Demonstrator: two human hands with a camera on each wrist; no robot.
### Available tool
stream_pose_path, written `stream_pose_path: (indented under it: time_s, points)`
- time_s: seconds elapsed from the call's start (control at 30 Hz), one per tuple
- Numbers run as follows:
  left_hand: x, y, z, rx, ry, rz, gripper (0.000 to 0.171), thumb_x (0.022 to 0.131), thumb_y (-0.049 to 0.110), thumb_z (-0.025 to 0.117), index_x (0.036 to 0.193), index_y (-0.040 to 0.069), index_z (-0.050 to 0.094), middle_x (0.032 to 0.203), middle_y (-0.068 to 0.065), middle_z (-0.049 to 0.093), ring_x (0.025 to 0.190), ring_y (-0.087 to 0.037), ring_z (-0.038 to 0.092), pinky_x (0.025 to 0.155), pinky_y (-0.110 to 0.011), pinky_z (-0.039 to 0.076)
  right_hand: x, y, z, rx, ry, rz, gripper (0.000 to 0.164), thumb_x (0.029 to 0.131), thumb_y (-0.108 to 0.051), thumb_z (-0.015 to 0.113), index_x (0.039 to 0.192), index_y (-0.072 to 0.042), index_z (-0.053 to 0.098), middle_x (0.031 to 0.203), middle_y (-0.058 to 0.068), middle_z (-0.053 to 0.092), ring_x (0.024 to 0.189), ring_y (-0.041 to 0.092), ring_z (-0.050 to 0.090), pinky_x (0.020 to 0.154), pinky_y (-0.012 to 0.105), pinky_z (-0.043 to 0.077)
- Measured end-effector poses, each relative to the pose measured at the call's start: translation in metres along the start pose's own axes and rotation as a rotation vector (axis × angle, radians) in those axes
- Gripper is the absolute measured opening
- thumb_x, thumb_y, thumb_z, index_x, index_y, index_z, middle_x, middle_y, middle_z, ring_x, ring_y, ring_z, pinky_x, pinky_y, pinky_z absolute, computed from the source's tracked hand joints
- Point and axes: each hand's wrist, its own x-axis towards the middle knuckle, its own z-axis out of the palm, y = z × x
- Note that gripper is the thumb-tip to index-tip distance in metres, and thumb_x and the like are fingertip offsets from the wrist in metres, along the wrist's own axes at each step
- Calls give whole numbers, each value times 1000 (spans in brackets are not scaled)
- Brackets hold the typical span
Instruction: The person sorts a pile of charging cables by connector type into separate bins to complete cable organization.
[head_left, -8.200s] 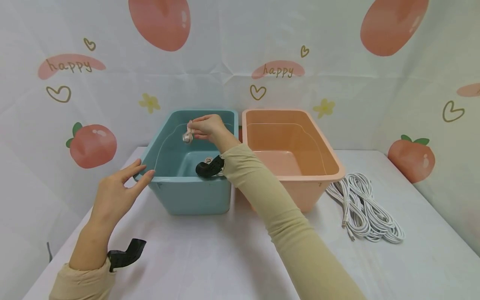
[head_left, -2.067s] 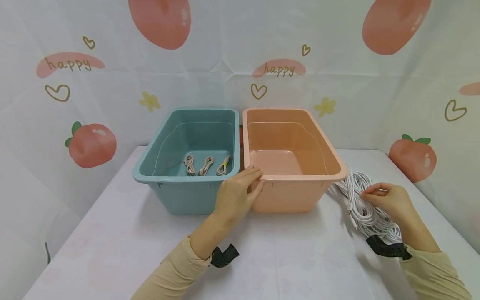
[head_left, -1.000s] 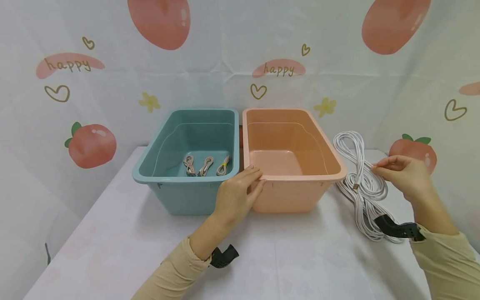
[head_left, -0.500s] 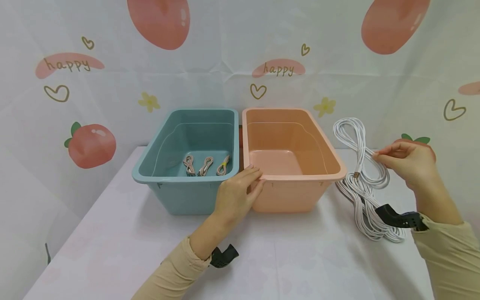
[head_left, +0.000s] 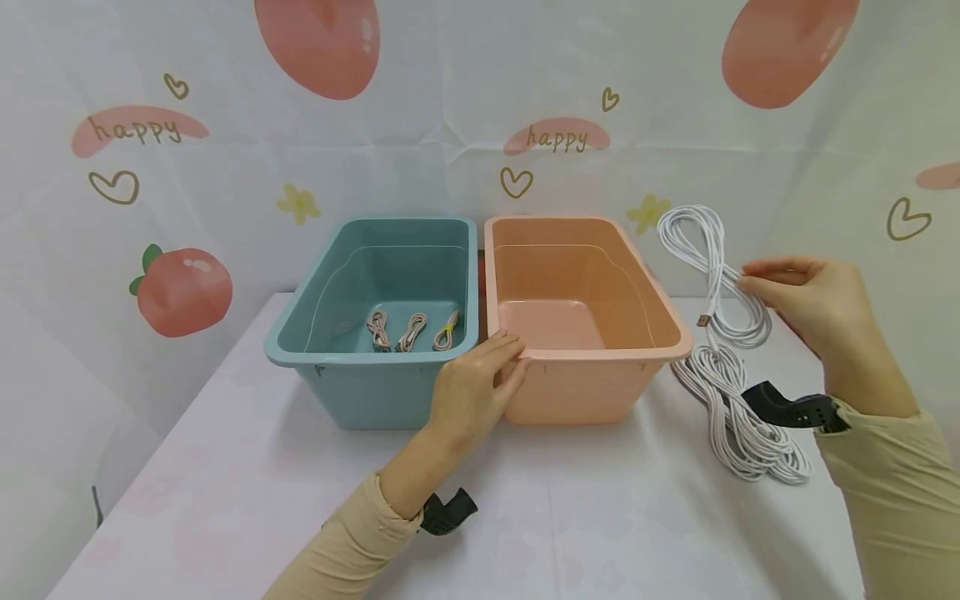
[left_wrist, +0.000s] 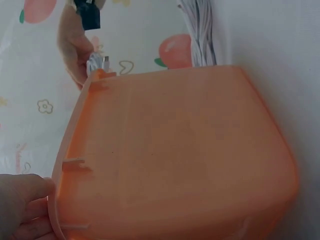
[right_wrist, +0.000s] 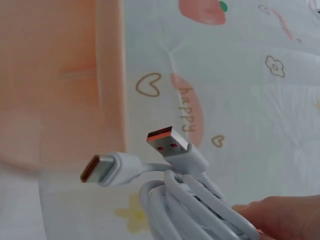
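My right hand [head_left: 823, 321] pinches a coiled white USB cable [head_left: 716, 262] between thumb and fingertips, raised at the right of the orange bin [head_left: 577, 392]. Close up in the right wrist view, the cable's USB-A plug [right_wrist: 169, 142] and its smaller plug [right_wrist: 104, 169] point away from the fingers. My left hand [head_left: 472, 387] holds the orange bin's front left corner, thumb on the front and fingers over the rim. Below the held coil, more white cables [head_left: 750, 425] lie bundled on the table.
To the left stands a blue-green bin [head_left: 375, 392] with three small bundled cables [head_left: 412, 332] on its floor. Both bins sit side by side on the white-covered table [head_left: 480, 517], against a fruit-print cloth [head_left: 442, 100].
My right hand has left the blue-green bin, gone to the white cables and lifted one coil upward. My left hand has moved from the blue-green bin's rim to the orange bin's corner.
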Motion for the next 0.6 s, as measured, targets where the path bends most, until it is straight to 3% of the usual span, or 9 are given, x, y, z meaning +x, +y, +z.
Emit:
stream_pose_path:
  time_s: [0.1,0.2,0.27,0.33,0.4,0.47,0.57,0.6]
  points:
    - [0,0,0,6,-3,1,23,84,20,69,102,7,73,107,-5,72,107,-17,66,81,-30,56,2,-7,1,-24,-16,46,34,74,-55,69,107,-45,66,72,-44,58,92,-11,44,70,10,38]
    - [0,0,0,7,-4,3,23,84,20,69,103,7,73,107,-5,72,107,-17,66,81,-30,56,4,-14,2,-15,-37,88,46,73,-59,68,116,-44,61,74,-44,57,96,-8,43,91,25,43]
    - [0,0,0,8,-4,5,23,84,20,69,103,7,73,107,-5,72,107,-17,65,82,-30,56,5,-19,4,14,-46,79,43,73,-57,68,114,-45,62,74,-44,57,92,-11,47,103,39,38]
    - [0,0,0,7,-4,5,23,84,19,69,103,7,72,107,-5,72,108,-17,65,82,-31,56,7,-24,6,56,-47,47,33,74,-52,71,106,-47,65,73,-43,58,84,-15,52,108,39,34]
    - [0,0,1,5,-3,5,23,84,19,69,103,7,73,107,-6,72,107,-17,65,82,-31,56,9,-29,9,92,-35,-15,19,76,-45,72,95,-47,68,71,-40,61,74,-16,56,101,23,39]
    - [0,0,1,8,-4,4,23,84,20,69,103,7,73,107,-6,72,107,-17,65,82,-31,56,10,-34,12,110,-22,-67,11,77,-39,73,84,-47,68,68,-37,62,70,-15,58,84,9,43]
    - [0,0,1,8,-6,3,23,84,20,69,103,7,73,107,-5,72,107,-17,66,82,-30,56,13,-43,19,119,-11,-134,15,78,-33,74,73,-45,67,65,-34,62,68,-14,59,63,3,44]
    - [0,0,1,8,-7,3,23,84,19,69,103,7,73,107,-5,72,107,-17,66,82,-30,56,13,-46,21,123,-11,-149,17,78,-31,74,72,-45,66,64,-34,62,67,-13,59,62,3,45]
